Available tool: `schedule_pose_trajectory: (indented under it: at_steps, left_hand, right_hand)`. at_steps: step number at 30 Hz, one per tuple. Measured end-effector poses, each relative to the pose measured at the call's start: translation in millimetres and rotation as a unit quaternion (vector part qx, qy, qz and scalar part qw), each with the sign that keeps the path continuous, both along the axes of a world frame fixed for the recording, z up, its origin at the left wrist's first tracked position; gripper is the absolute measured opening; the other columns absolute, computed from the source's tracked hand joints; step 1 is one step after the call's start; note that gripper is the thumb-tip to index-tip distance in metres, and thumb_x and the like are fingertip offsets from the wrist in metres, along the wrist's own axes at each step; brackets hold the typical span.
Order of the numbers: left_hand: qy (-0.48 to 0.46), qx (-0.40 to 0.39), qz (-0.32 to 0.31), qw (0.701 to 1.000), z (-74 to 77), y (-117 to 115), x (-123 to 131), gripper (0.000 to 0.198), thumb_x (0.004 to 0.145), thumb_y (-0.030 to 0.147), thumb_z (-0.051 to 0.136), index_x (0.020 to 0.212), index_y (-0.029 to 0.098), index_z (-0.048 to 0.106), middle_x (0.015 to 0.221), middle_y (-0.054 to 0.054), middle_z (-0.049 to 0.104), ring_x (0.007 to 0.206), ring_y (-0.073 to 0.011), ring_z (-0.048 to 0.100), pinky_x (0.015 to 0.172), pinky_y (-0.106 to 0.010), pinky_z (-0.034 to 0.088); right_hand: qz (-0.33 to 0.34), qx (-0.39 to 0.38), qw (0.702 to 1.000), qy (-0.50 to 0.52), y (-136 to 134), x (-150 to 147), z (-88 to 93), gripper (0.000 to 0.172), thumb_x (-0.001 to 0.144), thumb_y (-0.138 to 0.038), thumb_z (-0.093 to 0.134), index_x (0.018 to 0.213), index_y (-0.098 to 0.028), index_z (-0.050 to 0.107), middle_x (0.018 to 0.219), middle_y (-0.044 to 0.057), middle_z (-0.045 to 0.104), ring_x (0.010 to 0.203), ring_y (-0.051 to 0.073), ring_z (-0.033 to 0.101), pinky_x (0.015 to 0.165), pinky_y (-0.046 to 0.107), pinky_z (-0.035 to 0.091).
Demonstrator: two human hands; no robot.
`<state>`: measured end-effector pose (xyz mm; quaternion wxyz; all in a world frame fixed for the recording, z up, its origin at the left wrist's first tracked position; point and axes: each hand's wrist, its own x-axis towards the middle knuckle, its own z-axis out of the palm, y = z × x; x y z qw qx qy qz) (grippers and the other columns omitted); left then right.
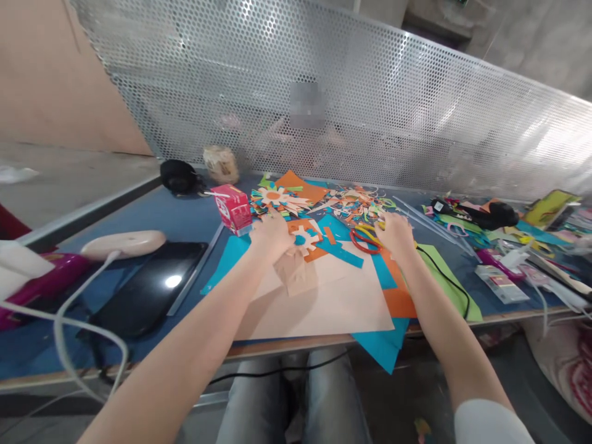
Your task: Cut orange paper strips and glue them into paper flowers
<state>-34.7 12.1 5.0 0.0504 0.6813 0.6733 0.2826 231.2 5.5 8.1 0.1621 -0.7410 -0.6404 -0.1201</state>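
Note:
My left hand (272,233) rests over the cut paper, its fingers stretched forward and apart, beside a pink drink carton (232,209). Just right of it lies a white flower-shaped cutout (305,239) on orange paper. My right hand (396,234) is at the yellow handle of the scissors (366,239), which have red and yellow loops. Its fingertips are partly hidden, so I cannot see whether they grip. Between my forearms lies a large cream sheet (324,302), over blue sheets (382,348) and beside orange paper (400,303). Another paper flower (274,196) lies beyond my left hand.
Colourful paper scraps (361,202) are heaped toward the perforated metal screen (324,123). On the left are a black tablet-like device (148,290), a white device (123,243) and cables. Green paper (451,277) and a small box (502,283) lie right. A black cable crosses the green paper.

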Motion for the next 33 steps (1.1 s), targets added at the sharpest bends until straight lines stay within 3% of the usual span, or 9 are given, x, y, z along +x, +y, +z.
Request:
schedule_pose_trajectory:
  at_steps: [1,2,5,10,16,19,22,28,33]
  left_hand:
    - [0.057,0.027,0.043,0.997,-1.3,-5,6,0.047,0.063,0.019,0.065,0.108,0.013,0.055,0.112,-0.022,0.057,0.106,-0.0387,0.051,0.077,-0.045,0.046]
    - [0.108,0.047,0.010,0.993,-2.8,-8,13,0.050,0.069,0.022,0.060,0.118,0.011,0.050,0.121,-0.023,0.052,0.112,-0.0387,0.047,0.082,-0.047,0.044]
    - [0.155,0.052,-0.181,0.970,-10.4,-12,37,0.046,0.081,0.030,0.048,0.125,0.014,0.044,0.126,-0.015,0.052,0.118,-0.0283,0.046,0.093,-0.040,0.040]
    - [0.207,0.037,-0.269,0.940,-27.8,-1,60,0.048,0.085,0.026,0.045,0.130,0.011,0.039,0.129,-0.017,0.050,0.125,-0.0254,0.041,0.101,-0.039,0.033]
    - [0.240,0.014,-0.299,0.924,-30.4,2,56,0.037,0.083,0.010,0.041,0.118,0.016,0.053,0.099,-0.014,0.066,0.095,-0.0246,0.062,0.084,-0.037,0.045]
    - [0.124,0.014,-0.276,0.953,-28.4,1,50,0.037,0.079,0.009,0.045,0.112,0.021,0.056,0.101,-0.009,0.067,0.095,-0.0231,0.063,0.082,-0.035,0.047]
    - [-0.103,0.027,-0.249,0.963,-29.8,4,47,0.028,0.079,0.013,0.047,0.103,0.021,0.061,0.099,-0.006,0.068,0.092,-0.0190,0.064,0.082,-0.030,0.048]
    - [-0.500,-0.064,-0.186,0.843,-29.5,6,47,0.020,0.072,0.016,0.058,0.091,0.014,0.063,0.089,-0.007,0.069,0.067,-0.0147,0.066,0.066,-0.027,0.054]
    - [-0.632,-0.110,-0.139,0.755,-21.2,2,48,0.014,0.069,0.013,0.061,0.084,0.013,0.064,0.064,0.000,0.065,0.056,-0.0114,0.063,0.070,-0.029,0.055]
  right_hand:
    - [-0.056,-0.019,0.998,-0.004,-1,3,1.9,0.038,0.082,-0.034,0.046,0.110,-0.009,0.055,0.111,0.018,0.057,0.108,0.032,0.048,0.086,0.043,0.038]
    - [-0.112,-0.047,0.993,-0.001,-1,6,2.8,0.044,0.082,-0.037,0.047,0.113,-0.007,0.053,0.113,0.021,0.055,0.109,0.034,0.048,0.086,0.045,0.038]
    - [-0.230,-0.143,0.962,0.033,4,17,1.3,0.057,0.079,-0.047,0.049,0.118,-0.006,0.050,0.119,0.023,0.051,0.112,0.037,0.045,0.085,0.049,0.036]
    - [-0.238,-0.183,0.953,0.046,17,30,-4.9,0.054,0.078,-0.047,0.051,0.118,-0.010,0.053,0.121,0.020,0.051,0.116,0.035,0.043,0.087,0.048,0.036]
    - [-0.224,-0.128,0.964,0.063,16,34,0.4,0.052,0.074,-0.042,0.056,0.115,-0.010,0.054,0.114,0.022,0.051,0.105,0.033,0.053,0.079,0.043,0.043]
    - [-0.207,-0.032,0.976,0.058,9,37,8.0,0.055,0.074,-0.043,0.055,0.113,-0.005,0.052,0.110,0.024,0.050,0.096,0.033,0.057,0.075,0.043,0.044]
    - [-0.206,0.090,0.974,0.044,4,42,13.1,0.053,0.074,-0.041,0.054,0.112,-0.004,0.049,0.111,0.024,0.048,0.094,0.033,0.056,0.074,0.043,0.043]
    - [-0.089,0.293,0.951,0.032,9,42,6.5,0.046,0.073,-0.036,0.054,0.110,-0.011,0.047,0.114,0.019,0.048,0.104,0.031,0.048,0.083,0.045,0.038]
    - [0.052,0.327,0.943,-0.004,7,18,-1.1,0.046,0.077,-0.042,0.050,0.112,-0.013,0.044,0.104,0.016,0.054,0.101,0.029,0.047,0.087,0.046,0.036]
